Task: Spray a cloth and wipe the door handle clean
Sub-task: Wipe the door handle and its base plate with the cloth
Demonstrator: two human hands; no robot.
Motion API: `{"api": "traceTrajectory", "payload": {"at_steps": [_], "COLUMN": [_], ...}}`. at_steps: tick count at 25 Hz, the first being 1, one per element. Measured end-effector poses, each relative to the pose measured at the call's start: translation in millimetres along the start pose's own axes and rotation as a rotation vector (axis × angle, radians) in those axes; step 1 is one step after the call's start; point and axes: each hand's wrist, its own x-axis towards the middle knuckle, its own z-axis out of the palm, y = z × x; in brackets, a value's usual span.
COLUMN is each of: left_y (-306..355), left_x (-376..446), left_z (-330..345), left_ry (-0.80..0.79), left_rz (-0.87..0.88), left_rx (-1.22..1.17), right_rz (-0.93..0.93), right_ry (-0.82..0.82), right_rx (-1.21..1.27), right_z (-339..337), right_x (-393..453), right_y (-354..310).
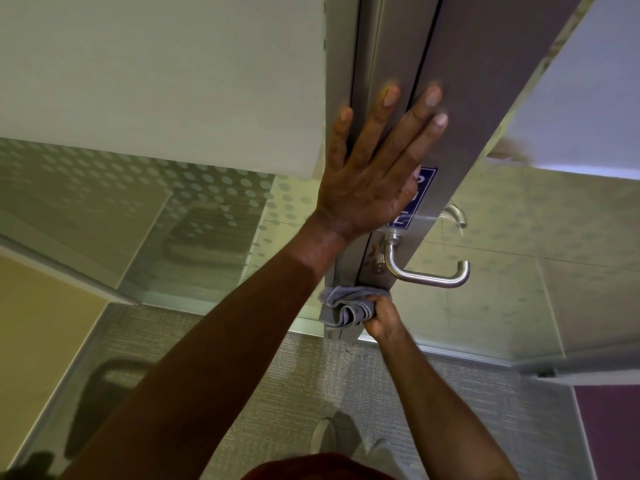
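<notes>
A brushed-steel lever door handle (427, 275) sticks out from the metal door frame (485, 98). My left hand (377, 168) lies flat with spread fingers on the frame above the handle, partly covering a blue sticker (417, 202). My right hand (381, 315) grips a bunched grey cloth (346, 306) and presses it against the frame edge just below the handle. The cloth touches the frame, not the lever. A second handle (457, 214) shows on the door's far side through the glass. No spray bottle is in view.
Frosted glass panels with a dot pattern (156, 188) flank the door on the left, and more glass (519, 271) lies to the right. Grey carpet (277, 393) covers the floor. My shoes (332, 434) stand close under the door.
</notes>
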Motion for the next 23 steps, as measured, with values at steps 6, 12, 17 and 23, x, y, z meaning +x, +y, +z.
{"api": "traceTrajectory", "payload": {"at_steps": [6, 12, 17, 23], "left_y": [0, -1, 0, -2], "left_x": [1, 0, -1, -1], "left_z": [-1, -1, -1, 0], "left_ry": [-0.018, -0.03, -0.029, -0.021], "left_rz": [-0.009, -0.011, -0.009, -0.017], "left_rx": [-0.013, -0.026, -0.026, -0.03], "right_rz": [-0.137, -0.152, -0.091, -0.024], "right_ry": [-0.13, -0.105, -0.036, 0.012], "right_rx": [0.093, 0.099, 0.032, -0.096], "right_z": [-8, -9, -4, -6], "right_x": [-28, -30, -13, 3], "right_y": [-20, -18, -8, 3]}}
